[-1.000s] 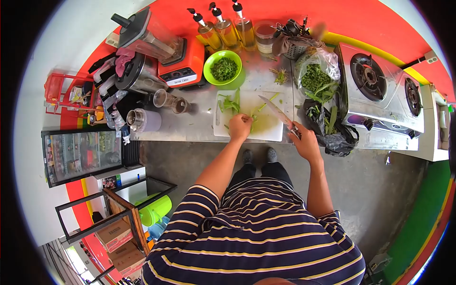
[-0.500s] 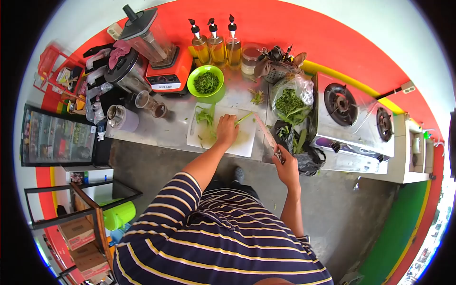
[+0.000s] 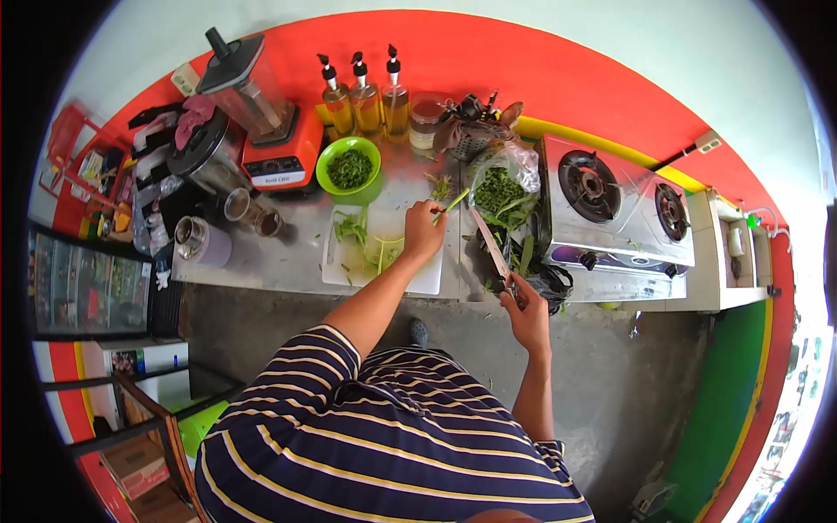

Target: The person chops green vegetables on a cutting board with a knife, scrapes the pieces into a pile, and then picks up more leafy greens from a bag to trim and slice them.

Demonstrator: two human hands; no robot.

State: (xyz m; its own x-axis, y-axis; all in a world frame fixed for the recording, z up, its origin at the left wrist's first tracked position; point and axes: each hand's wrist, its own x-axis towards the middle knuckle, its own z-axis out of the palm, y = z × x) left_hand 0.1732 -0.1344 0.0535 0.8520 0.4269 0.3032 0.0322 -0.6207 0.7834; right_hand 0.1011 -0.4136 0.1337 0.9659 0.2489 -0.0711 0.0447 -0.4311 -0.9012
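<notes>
My left hand (image 3: 424, 230) is closed around a green stem (image 3: 457, 200), over the right edge of the white cutting board (image 3: 425, 281). In my right hand (image 3: 527, 314) is a knife (image 3: 492, 246), gripped by its handle with the long blade angled up and left, to the right of the board. Cut leaves (image 3: 351, 227) lie on the board's left part, and pale green stem pieces (image 3: 382, 254) are beside my left forearm. Behind the board stands a lime-green bowl (image 3: 350, 197) filled with chopped greens (image 3: 350, 168).
Right of the knife, a clear plastic bag (image 3: 523, 166) of greens and a black plastic bag (image 3: 553, 286) sit against the two-burner stove (image 3: 621, 209). An orange blender (image 3: 281, 162), pump bottles (image 3: 366, 106) and a lidded jar (image 3: 427, 122) line the back. Cups (image 3: 253, 213) stand left.
My left hand has shifted right across the board and lifted the stem toward its far right edge. Stem pieces now show on the board. My whole view has turned slightly right.
</notes>
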